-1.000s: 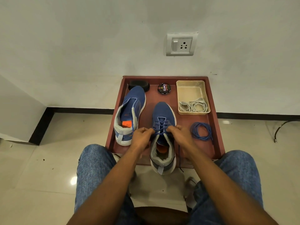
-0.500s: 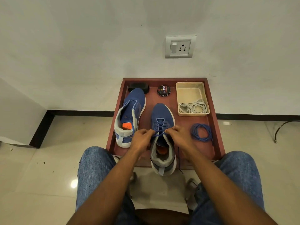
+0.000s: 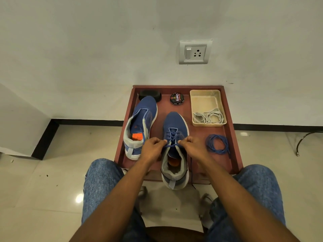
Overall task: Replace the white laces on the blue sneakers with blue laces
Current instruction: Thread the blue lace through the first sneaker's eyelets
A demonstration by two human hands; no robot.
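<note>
A low reddish-brown wooden tray table (image 3: 232,137) stands on a glossy tiled floor (image 3: 43,180) against a white wall. On it, at 11 o'clock, lies an unlaced blue sneaker (image 3: 141,123) with a black brush (image 3: 150,95) at its toe; at 12 sits a round polish tin (image 3: 176,98). At 1 o'clock a beige plastic basket (image 3: 206,100) holds white laces; a coiled blue lace (image 3: 217,143) lies at 3, and a second blue sneaker (image 3: 174,123) overhangs the edge at 6.

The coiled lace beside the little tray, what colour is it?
Blue; the coiled lace shows best in the head view.
</note>
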